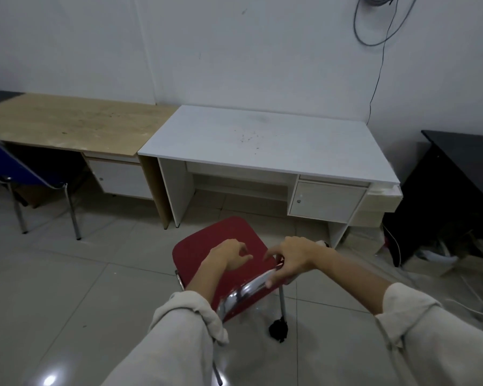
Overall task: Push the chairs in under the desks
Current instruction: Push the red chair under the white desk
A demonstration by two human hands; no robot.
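No readable writing or brand anywhere, fwiw. Red chair (221,246) sits near-center on the grey tile floor (67,274), out in front of the white desk (262,140) and not under it yet, w/ a strip of bare tile between the seat's far edge and the desk front. Right hand (293,260) is wrapped on the chrome backrest rail (251,288), fingers curled over the top at the rail's right end, thumb on the near side, so that one's gripping the rail. Left hand (229,256) is above the red seat, just left of the right hand, fingers loosely curled and partly spread, holding nothing; can't tell if it touches the cushion. Both sleeves (184,330) are pale and rolled at the forearm. The white desk's kneehole is open on the left half, w/ a drawer cabinet (326,199) filling the right side, so the free gap is left of that cabinet. Wood desk (76,121) butts right against the white one's left edge, and a blue chair (17,165) stands in front of it at far left, partly cut off by the frame. Black desk (463,160) at the right, w/ clutter and cardboard underneath. Cables (374,37) hang on the wall far right. Plenty of open tile left of the red chair.
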